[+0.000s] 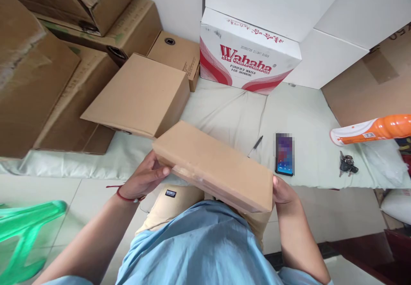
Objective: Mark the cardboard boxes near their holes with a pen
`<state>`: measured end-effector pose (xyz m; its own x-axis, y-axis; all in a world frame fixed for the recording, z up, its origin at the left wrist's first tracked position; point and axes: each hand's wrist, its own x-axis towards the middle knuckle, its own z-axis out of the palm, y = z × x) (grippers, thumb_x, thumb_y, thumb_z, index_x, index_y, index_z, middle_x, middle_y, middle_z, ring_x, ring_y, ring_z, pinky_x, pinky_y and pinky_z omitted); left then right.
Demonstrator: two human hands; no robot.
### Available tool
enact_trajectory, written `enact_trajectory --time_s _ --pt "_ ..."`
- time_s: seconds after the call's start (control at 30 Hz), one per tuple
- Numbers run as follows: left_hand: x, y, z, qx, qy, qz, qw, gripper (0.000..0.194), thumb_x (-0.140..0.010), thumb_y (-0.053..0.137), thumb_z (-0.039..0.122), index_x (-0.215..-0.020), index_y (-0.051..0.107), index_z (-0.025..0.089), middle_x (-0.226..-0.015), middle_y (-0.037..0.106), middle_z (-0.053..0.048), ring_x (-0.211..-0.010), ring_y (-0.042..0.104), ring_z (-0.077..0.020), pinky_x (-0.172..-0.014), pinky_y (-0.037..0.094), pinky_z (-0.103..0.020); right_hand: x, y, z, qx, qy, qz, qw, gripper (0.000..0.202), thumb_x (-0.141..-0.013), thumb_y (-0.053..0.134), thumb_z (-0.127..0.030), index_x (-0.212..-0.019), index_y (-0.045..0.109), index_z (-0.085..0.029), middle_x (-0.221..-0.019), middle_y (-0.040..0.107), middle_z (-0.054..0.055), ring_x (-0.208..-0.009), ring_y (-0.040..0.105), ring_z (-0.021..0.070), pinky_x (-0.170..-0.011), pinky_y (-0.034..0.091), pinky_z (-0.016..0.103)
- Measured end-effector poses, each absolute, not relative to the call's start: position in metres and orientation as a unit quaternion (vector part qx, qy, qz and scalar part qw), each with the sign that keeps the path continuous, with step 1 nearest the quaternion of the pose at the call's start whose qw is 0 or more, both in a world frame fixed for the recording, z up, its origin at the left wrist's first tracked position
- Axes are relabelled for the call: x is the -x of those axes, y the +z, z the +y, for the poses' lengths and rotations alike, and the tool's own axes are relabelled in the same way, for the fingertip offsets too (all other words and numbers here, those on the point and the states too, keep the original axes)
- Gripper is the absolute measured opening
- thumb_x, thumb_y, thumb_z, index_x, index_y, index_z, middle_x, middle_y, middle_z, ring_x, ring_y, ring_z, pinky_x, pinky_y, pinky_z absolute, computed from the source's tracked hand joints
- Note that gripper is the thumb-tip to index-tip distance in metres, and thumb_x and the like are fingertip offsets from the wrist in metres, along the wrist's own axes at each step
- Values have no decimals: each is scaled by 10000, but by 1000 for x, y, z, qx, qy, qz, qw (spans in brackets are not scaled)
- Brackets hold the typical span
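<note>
A long brown cardboard box [215, 165] with clear tape along its near side is held between my two hands, over my lap at the front edge of the cloth-covered surface. My left hand [146, 175] grips its left end, thumb on the near side and the other fingers partly hidden behind it. At the right end, my right hand [284, 190] presses against the box, its fingers mostly hidden. Just beyond the held box lie a black pen [257, 142] and, to its right, a phone [284, 154] with a lit screen.
Several brown cartons, among them a flat-topped box [141, 92], stand at the left. A white and red Wahaha water carton [247, 55] stands at the back. An orange and white bottle [372, 129] and keys [348, 163] are at the right. A green plastic stool [28, 229] is at lower left.
</note>
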<state>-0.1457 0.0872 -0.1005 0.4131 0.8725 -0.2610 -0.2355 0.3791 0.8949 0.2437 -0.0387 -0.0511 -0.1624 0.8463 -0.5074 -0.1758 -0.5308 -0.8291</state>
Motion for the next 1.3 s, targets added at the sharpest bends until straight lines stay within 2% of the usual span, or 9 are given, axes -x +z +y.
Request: enact_trajectory --time_s 0.1,0.17,0.27,0.37,0.47,0.57,0.83,1.17,1.3 --pt "151 -102 83 -394 360 396 747 870 -673 1039 589 -1430 746 275 -1255 851 -148 -1337 755 -456 -1063 689 -559 -246 -46 -41 583 628 -362 367 677 -798 800 -871 -1088 854 -261 -1061 868 102 -1102 818 349 -943 675 472" --pt "148 -101 80 -374 364 411 748 862 -647 1047 609 -1384 766 260 -1191 864 -140 -1315 765 -459 -1046 701 -548 -253 -42 -41 653 551 -377 359 677 -883 745 -822 -1263 813 -266 -1148 849 114 -1127 797 343 -908 673 458" --pt "138 -100 76 -349 384 428 740 820 -608 1064 612 -1285 791 239 -1198 861 -143 -1296 772 -460 -1013 716 -530 -271 -42 -40 803 297 -368 362 879 -906 708 -785 -1579 594 -231 -1421 744 180 -1300 708 356 -1028 630 511" --pt "130 -97 76 -344 395 431 735 767 -603 1068 613 -1214 800 235 -1187 859 -136 -1283 777 -450 -1008 719 -525 -288 -56 -37 891 62 -342 292 1164 -832 735 -774 -1706 379 -93 -1665 524 313 -1550 509 447 -1269 429 647" --pt "125 -92 78 -345 397 431 733 755 -606 1067 615 -1202 803 234 -1180 859 -127 -1284 777 -436 -1045 706 -530 -293 -74 -34 919 66 -340 189 1254 -801 774 -695 -1728 277 -13 -1743 396 378 -1637 384 521 -1335 299 682" --pt "123 -89 78 -341 406 439 726 759 -605 1066 621 -1208 802 244 -1223 855 -120 -1281 778 -420 -1061 700 -526 -289 -83 -29 933 68 -321 144 1192 -839 741 -666 -1743 281 -39 -1701 483 351 -1577 440 542 -1273 382 673" --pt "116 -88 76 -326 424 457 711 768 -649 1027 651 -1231 786 211 -1237 848 -138 -1259 781 -420 -1012 711 -492 -329 -74 -23 950 50 -290 101 1066 -845 739 -613 -1724 380 -128 -1531 689 245 -1382 614 484 -1150 511 580" --pt "118 -98 69 -327 462 479 671 838 -647 1038 638 -1294 724 208 -1269 827 -126 -1247 780 -382 -997 695 -427 -427 -66 -38 979 6 -193 73 935 -857 757 -467 -1629 508 -2 -1485 658 351 -1387 611 511 -1166 490 599" --pt "123 -95 62 -324 456 493 667 868 -626 1055 625 -1306 716 207 -1263 832 -120 -1219 795 -371 -969 708 -412 -404 -63 -24 955 -68 -265 118 730 -874 715 -406 -1508 625 -55 -1592 564 326 -1484 507 486 -1208 432 600"
